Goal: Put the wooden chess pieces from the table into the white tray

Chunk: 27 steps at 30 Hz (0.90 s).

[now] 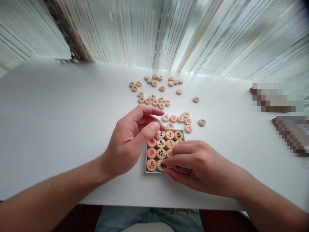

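A shallow white box [146,161] near the table's front edge holds rows of round wooden Chinese chess pieces with red or black characters. My right hand [193,161] reaches over the box's right side. Its thumb and forefinger are closed at the edge of a black-marked Chinese chess piece [160,165] in the front row. Over the back left corner hovers my left hand [135,138], its fingers curved and apart, with nothing visible between them. Both hands hide part of the box. Just behind it lies a loose black-marked piece [170,126].
More loose pieces [181,119] lie behind the box, with several others [154,102] farther back, some blank side up. Two brown-edged objects [287,109], [299,151] at the right are pixelated. A striped curtain [154,35] borders the white table [60,129].
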### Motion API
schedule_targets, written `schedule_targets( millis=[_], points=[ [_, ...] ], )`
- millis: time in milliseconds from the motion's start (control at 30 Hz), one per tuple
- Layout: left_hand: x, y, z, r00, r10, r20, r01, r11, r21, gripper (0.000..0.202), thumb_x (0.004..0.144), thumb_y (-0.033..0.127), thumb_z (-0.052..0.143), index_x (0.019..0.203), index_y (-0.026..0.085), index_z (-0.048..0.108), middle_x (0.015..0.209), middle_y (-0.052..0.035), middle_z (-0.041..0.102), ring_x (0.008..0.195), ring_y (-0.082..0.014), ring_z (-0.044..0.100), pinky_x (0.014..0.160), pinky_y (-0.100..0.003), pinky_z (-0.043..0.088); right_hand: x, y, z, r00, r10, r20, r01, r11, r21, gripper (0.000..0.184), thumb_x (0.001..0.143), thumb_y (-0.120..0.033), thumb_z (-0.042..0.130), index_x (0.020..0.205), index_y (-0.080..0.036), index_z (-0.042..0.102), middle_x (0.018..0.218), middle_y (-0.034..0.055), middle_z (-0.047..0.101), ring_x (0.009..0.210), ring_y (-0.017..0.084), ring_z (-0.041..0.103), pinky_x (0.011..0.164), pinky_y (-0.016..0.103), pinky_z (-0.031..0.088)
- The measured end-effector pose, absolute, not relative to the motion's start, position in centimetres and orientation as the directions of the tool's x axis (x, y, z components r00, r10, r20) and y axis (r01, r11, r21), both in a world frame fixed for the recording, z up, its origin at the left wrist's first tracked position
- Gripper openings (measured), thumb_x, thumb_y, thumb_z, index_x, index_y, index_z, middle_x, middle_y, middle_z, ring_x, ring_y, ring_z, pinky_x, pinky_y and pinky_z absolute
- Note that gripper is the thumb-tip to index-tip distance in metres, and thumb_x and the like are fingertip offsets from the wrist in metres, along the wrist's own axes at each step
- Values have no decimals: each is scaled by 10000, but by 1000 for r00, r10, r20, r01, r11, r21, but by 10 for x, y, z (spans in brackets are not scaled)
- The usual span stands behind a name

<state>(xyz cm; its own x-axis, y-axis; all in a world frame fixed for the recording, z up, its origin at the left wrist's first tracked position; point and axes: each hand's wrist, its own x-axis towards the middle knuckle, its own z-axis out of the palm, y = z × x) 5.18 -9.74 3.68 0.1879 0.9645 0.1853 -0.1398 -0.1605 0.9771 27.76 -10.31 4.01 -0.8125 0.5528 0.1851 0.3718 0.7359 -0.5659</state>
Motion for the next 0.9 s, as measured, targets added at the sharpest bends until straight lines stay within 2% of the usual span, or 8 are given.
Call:
schedule_targets(
  millis=[167,300,433,600,733,833,900],
  points=[
    [51,-93,37,159,966,201,-134,-181,974,150,1021,169,647,1148,182,725,922,-3,781,760,-121,709,719,-242,606,281,-97,43,-758,590,276,310,700,-644,159,1000,-139,708,903,-149,834,703,16,685,581,113,578,569,260,426],
    [46,-84,34,137,962,237,-83,-228,970,148,1018,180,646,1128,176,744,907,-12,783,723,-125,699,687,-257,596,285,-84,45,-605,685,406,320,675,-665,170,963,-116,741,807,-161,794,631,-9,678,529,81,537,520,225,402],
    [41,-76,31,105,954,282,30,-286,958,131,1017,201,647,1047,178,772,829,-12,773,717,-136,698,671,-261,577,289,-71,40,-408,809,422,409,576,-708,250,959,-209,753,711,-177,749,541,-31,573,483,87,400,453,260,303],
    [35,-69,30,67,946,317,230,-324,918,148,998,248,657,942,188,780,769,-7,748,716,-161,703,693,-290,578,294,-59,31,-150,919,365,491,390,-779,401,954,-419,755,625,-193,723,509,-4,528,496,124,414,471,290,295],
    [29,-64,31,51,939,341,380,-334,863,176,989,265,649,878,189,761,760,-9,753,718,-173,709,716,-297,579,308,-36,23,85,903,421,482,333,-811,400,948,-494,721,681,-199,761,552,17,567,543,165,516,525,300,397],
    [25,-59,30,36,940,339,439,-320,840,181,992,289,647,884,194,758,777,-11,767,728,-178,717,713,-291,571,323,-16,18,227,868,442,454,307,-836,309,940,-433,675,790,-183,779,630,27,629,584,172,567,559,300,432],
    [22,-56,29,35,942,333,462,-310,831,191,994,312,648,895,197,764,793,-14,780,741,-185,725,715,-291,568,332,-6,14,256,869,423,466,273,-841,266,922,-391,653,835,-171,773,668,30,653,603,165,571,578,298,438]
  ],
)
